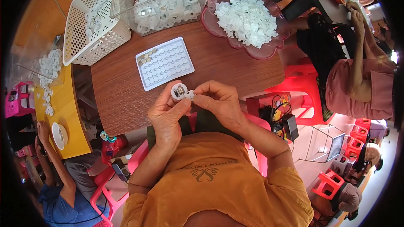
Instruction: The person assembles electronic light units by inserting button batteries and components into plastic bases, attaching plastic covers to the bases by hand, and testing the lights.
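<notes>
Over the table's front edge, my left hand (165,115) holds a small round white plastic casing (179,91) between thumb and fingers. The casing's open face shows metal contacts and small dark parts inside. My right hand (223,103) pinches a small white tab piece (190,94) against the casing's right edge; whether the two are joined I cannot tell. Just beyond my hands lies a white tray (170,65) with rows of round pockets. Several coin cells (146,57) sit in its far left corner.
At the back stand a white perforated basket (99,38), a clear bin (168,14) of white parts and a pink scalloped bowl (263,53) heaped with small translucent pieces. A co-worker's hand (43,132) is near a white bowl (59,136) at left. Another person (357,84) sits at right.
</notes>
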`<act>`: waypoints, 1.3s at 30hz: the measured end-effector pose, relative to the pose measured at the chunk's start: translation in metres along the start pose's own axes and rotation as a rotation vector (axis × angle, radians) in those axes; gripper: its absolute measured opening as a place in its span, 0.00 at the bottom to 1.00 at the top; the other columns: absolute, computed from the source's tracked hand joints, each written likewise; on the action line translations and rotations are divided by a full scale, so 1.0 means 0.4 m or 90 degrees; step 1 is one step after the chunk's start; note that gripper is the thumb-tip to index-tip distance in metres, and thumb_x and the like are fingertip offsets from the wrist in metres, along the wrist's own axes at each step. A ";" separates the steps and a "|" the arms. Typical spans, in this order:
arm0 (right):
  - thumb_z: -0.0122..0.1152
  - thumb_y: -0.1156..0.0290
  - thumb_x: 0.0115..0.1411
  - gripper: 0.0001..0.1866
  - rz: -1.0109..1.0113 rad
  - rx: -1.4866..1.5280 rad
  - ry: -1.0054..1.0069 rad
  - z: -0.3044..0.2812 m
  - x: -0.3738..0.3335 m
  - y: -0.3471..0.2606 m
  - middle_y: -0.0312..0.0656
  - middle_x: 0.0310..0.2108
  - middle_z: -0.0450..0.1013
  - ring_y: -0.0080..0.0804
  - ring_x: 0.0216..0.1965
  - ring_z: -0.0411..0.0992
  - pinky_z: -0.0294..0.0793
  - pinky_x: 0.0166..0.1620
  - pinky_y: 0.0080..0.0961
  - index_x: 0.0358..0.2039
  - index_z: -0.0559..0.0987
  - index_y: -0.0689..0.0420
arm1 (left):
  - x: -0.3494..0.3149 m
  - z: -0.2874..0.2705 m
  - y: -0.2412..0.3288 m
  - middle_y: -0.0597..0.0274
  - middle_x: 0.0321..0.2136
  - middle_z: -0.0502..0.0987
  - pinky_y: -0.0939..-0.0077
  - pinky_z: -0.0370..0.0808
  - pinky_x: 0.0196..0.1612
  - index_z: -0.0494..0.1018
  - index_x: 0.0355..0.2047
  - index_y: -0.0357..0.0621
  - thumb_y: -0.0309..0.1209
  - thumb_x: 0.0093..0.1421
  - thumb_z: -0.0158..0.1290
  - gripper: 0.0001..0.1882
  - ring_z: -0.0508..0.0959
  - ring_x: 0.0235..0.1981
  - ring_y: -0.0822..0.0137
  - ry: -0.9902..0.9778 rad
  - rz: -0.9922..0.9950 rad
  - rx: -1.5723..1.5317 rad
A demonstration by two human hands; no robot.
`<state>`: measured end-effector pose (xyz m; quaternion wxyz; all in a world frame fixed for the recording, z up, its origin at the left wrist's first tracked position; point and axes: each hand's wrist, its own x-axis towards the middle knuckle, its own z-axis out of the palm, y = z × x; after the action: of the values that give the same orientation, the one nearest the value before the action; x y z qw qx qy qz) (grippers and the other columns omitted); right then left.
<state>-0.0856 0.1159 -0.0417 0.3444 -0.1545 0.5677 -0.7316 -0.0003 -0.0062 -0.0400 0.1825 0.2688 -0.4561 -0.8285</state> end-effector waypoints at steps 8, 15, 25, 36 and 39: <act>0.59 0.78 0.55 0.04 -0.091 -0.160 0.023 -0.024 0.013 -0.035 0.31 0.27 0.71 0.14 0.31 0.66 0.67 0.34 0.15 0.33 0.78 0.63 | 0.006 -0.036 0.021 0.53 0.30 0.77 0.83 0.71 0.25 0.67 0.50 0.31 0.25 0.61 0.47 0.17 0.76 0.25 0.72 -0.125 -0.134 -0.013; 0.62 0.80 0.49 0.06 -0.347 -0.504 -0.065 -0.029 0.044 -0.047 0.39 0.24 0.69 0.33 0.26 0.67 0.65 0.29 0.26 0.30 0.77 0.60 | 0.007 -0.038 0.027 0.53 0.27 0.77 0.82 0.69 0.25 0.68 0.50 0.30 0.31 0.64 0.45 0.18 0.73 0.22 0.73 -0.156 -0.151 0.036; 0.62 0.82 0.45 0.10 -0.439 -0.622 -0.054 -0.018 0.044 -0.031 0.40 0.23 0.68 0.40 0.25 0.66 0.65 0.27 0.32 0.29 0.74 0.58 | 0.007 -0.038 0.024 0.55 0.26 0.77 0.84 0.67 0.24 0.69 0.49 0.31 0.31 0.64 0.45 0.18 0.72 0.21 0.73 -0.141 -0.146 0.081; 0.61 0.82 0.44 0.10 -0.432 -0.587 -0.043 -0.024 0.048 -0.034 0.40 0.22 0.67 0.40 0.25 0.66 0.65 0.27 0.32 0.28 0.73 0.57 | 0.009 -0.030 0.021 0.55 0.26 0.77 0.84 0.67 0.23 0.69 0.49 0.31 0.31 0.64 0.45 0.17 0.73 0.21 0.73 -0.134 -0.158 0.073; 0.61 0.82 0.44 0.09 -0.430 -0.593 -0.043 -0.025 0.049 -0.034 0.40 0.22 0.67 0.40 0.26 0.66 0.65 0.28 0.32 0.27 0.72 0.57 | 0.011 -0.028 0.019 0.55 0.26 0.77 0.84 0.67 0.23 0.69 0.49 0.31 0.30 0.64 0.45 0.17 0.73 0.21 0.73 -0.137 -0.154 0.082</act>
<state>-0.1102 0.1114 -0.0354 0.0052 -0.4855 0.7379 -0.4688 0.0035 -0.0199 -0.0396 0.0142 0.2423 -0.4894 -0.8376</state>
